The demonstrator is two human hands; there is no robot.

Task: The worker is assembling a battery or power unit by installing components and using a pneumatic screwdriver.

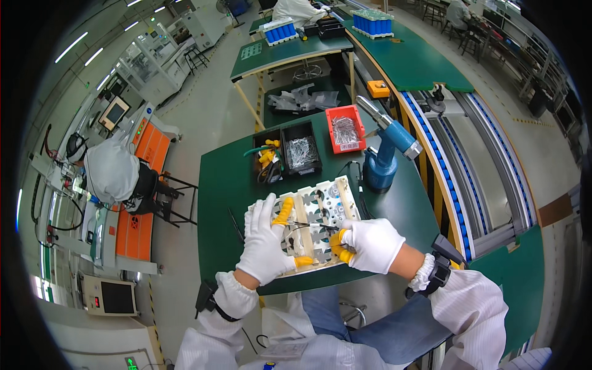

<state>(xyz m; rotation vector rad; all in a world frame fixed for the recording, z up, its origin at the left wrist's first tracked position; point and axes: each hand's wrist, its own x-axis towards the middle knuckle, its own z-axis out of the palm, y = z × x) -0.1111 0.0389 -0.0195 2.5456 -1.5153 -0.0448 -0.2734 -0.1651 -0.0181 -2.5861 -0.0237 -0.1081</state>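
Observation:
A cream plastic frame (pixel 345 196) with nickel-coloured metal plates and round openings lies on the green table in front of me. My left hand (pixel 262 242), in a white glove with yellow finger covers, rests on its left part with thumb and fingers spread. Over the frame's right side, my right hand (pixel 370 245), gloved the same way, has its yellow-covered fingertips pinched together. A thin black wire (pixel 308 225) runs across the middle of the frame to these fingertips. My right fingers partly hide its end.
Behind the frame stand a black bin (pixel 300 148) of metal pins, a black bin with yellow-handled pliers (pixel 267 155), and a red bin (pixel 345 128) of similar pins. A blue power tool (pixel 383 154) stands to their right. Farther right runs a roller conveyor (pixel 444 179). A person (pixel 117 169) sits at the left.

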